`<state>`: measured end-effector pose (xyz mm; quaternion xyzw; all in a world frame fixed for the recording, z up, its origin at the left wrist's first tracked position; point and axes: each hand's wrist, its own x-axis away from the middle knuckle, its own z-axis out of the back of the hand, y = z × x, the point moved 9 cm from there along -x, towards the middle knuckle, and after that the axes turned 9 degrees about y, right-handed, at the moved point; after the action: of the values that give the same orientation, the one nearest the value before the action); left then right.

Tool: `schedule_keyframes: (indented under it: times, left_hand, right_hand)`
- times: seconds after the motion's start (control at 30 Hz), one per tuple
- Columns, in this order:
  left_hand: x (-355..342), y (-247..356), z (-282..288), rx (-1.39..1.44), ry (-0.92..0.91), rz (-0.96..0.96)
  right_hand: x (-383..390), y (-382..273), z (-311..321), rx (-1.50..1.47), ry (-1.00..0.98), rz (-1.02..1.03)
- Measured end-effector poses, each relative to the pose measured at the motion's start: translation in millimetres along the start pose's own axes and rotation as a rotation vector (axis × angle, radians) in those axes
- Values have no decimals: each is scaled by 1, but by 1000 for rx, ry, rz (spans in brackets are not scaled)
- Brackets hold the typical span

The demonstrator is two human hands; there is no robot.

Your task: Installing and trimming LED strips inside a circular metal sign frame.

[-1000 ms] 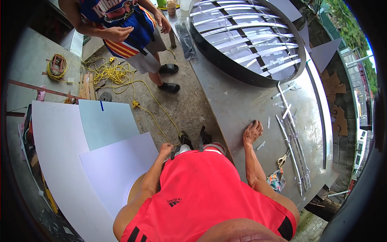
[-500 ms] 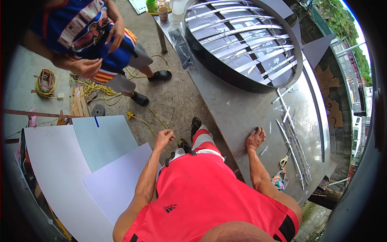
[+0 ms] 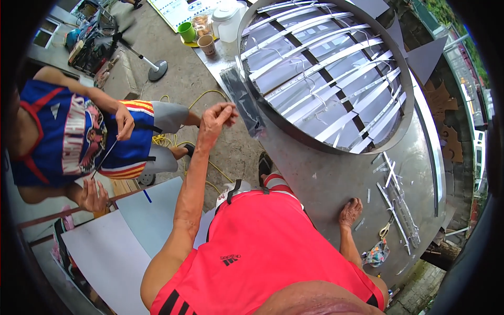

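Observation:
My left hand (image 3: 216, 122) is raised over the floor gap beside the metal table (image 3: 310, 181), near its left edge. Its fingers are curled together, and nothing shows in them. On the table my right hand (image 3: 350, 211) rests palm down, empty, fingers loosely spread. Close to it lie thin clear-and-white strips (image 3: 394, 202), scissors (image 3: 386, 229) and a crumpled colourful packet (image 3: 377, 254). A large round dark-rimmed frame (image 3: 320, 145) lies at the far side of the table, with rows of light strips and thin wires inside it.
At left a co-worker in a blue jersey (image 3: 79, 134) holds a thin dark rod (image 3: 105, 157) between both hands. Large pale sheets (image 3: 105, 252) lie at lower left. A green cup (image 3: 186, 31), a brown cup (image 3: 207, 45) and a plastic pitcher (image 3: 227, 23) stand at the table's far end. Yellow cord (image 3: 207, 94) crosses the floor.
My left hand has risen from near my waist to beside the table's far left part. The right hand stays on the table. The co-worker has turned, and the view has shifted.

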<state>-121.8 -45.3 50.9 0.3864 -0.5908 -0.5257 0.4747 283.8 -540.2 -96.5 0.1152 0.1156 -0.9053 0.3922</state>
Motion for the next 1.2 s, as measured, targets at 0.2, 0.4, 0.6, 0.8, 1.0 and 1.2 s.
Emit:
schedule_keyframes:
  times: [0.2,0.4,0.6,0.8,1.0,1.2]
  left_hand:
    - [-181,100,-46,-63,-226,-246]
    - [-406,153,-117,-350,-376,-286]
    - [-548,109,-179,-869,-473,-173]
    - [-600,53,-216,-1090,-628,-124]
    - [-621,27,-237,-1173,-718,-89]
    - [-642,2,-239,-1287,-792,19]
  right_hand:
    - [-15,27,-6,-132,-64,-430]
    - [10,-11,-25,-443,-45,-1024]
    - [34,-124,-59,-615,-269,-1289]
    - [26,-187,-92,-570,-232,-1150]
    - [17,-196,-90,-607,-212,-1354]
    - [31,-190,-99,-699,-133,-1513]
